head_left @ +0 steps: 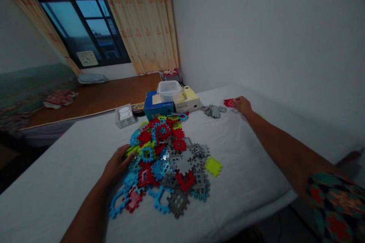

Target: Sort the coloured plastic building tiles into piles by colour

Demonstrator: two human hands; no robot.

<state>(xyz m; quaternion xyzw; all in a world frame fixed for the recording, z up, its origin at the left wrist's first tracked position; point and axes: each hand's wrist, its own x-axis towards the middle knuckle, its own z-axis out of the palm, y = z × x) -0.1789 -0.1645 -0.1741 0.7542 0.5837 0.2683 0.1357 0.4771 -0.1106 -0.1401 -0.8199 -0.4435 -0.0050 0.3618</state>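
Observation:
My right hand (243, 106) is reached out near the wall, its fingers pinched on a red interlocking plastic tile (229, 102) just above or on the white sheet. Left of it lies a small group of grey tiles (215, 111). At the left edge of a large heap of mixed red, blue, grey and yellow-green interlocking tiles (182, 161) rests my left hand (118, 162). Its thumb and fingers are apart, touching yellow-green tiles (131, 149); some fingertips are hidden. A single yellow-green tile (213, 166) lies at the heap's right side.
Behind the heap stand a blue box (157, 109), a yellow-and-white box (188, 100) and a clear plastic container (169, 90) on top. A small white box (124, 117) and a dark round tin (138, 109) sit to their left. A white wall (270, 38) bounds the right.

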